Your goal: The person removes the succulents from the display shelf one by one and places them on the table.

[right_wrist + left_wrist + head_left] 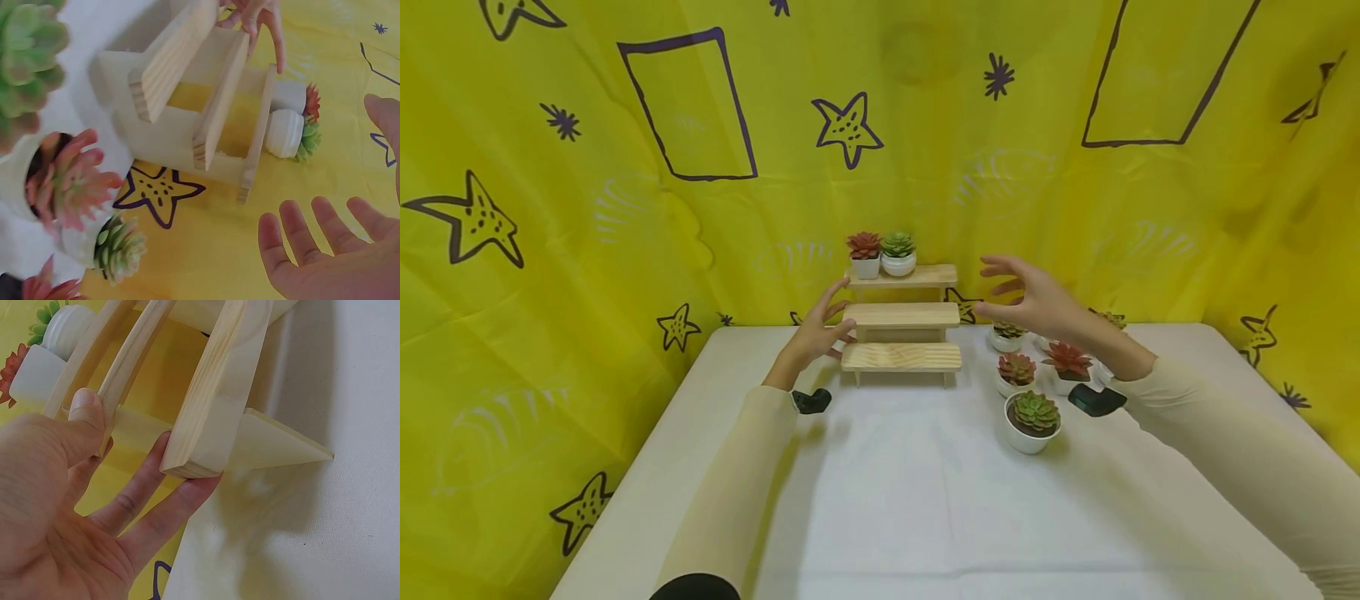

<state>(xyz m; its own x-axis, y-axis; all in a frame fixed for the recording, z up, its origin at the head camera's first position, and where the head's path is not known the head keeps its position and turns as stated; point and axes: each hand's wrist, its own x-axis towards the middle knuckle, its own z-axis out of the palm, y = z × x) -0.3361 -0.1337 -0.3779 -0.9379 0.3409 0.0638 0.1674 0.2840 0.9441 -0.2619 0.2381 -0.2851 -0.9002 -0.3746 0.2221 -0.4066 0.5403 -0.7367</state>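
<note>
A three-tier wooden stand (901, 357) stands on the table by the yellow backdrop. On its top tier are a red succulent in a square white pot (866, 267) and a green succulent in a round white pot (898, 263). My left hand (69, 506) touches the stand's left end. Its thumb lies at the middle tier and its fingers reach along the ends of the tiers. To the right of the stand, my right hand (1041, 298) hovers with fingers spread, apart from it and holding nothing. In the right wrist view its palm (350, 269) shows bare.
Several potted succulents stand to the right, below my right forearm. Nearest is a green one in a round white pot (1032, 423); behind it are red ones (1017, 369) and a pale green one (119, 250). A yellow cloth (917, 192) with drawn stars hangs behind the white table (880, 508).
</note>
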